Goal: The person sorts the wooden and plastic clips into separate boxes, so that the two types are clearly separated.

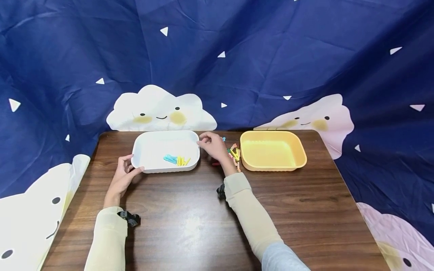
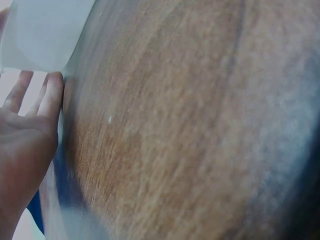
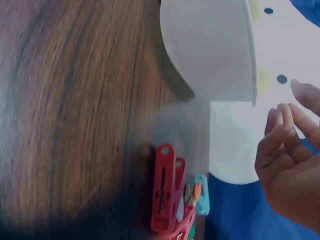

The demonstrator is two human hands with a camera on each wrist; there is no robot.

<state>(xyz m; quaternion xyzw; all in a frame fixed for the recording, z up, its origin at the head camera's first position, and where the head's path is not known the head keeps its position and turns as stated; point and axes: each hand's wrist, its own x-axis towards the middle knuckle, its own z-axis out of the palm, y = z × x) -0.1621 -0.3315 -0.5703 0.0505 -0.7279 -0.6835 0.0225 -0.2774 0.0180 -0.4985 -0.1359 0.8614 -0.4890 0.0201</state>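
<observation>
My left hand [image 1: 123, 176] is at the near left corner of a white basin [image 1: 171, 170], thumb toward its front wall and fingers on its left side. In the left wrist view those fingers [image 2: 50, 100] look straight against the pale wall. Inside the basin lie blue clothespins [image 1: 170, 159] and yellow clothespins [image 1: 183, 161], side by side. Just past the basin's right rim is my right hand [image 1: 213, 146], fingers loosely bent with nothing visible between them. Beneath and beside that hand sits a small pile of mixed clothespins [image 1: 234, 152], partly hidden; red clothespins [image 3: 164, 190] show close up.
A yellow basin [image 1: 272, 168] stands right of the pile, with no contents visible. Both basins are near the far edge of the brown wooden table [image 1: 190, 210]. Behind it hangs a dark blue cloth [image 1: 257, 56] with clouds. Black wrist cameras [image 1: 130, 218] sit on both sleeves.
</observation>
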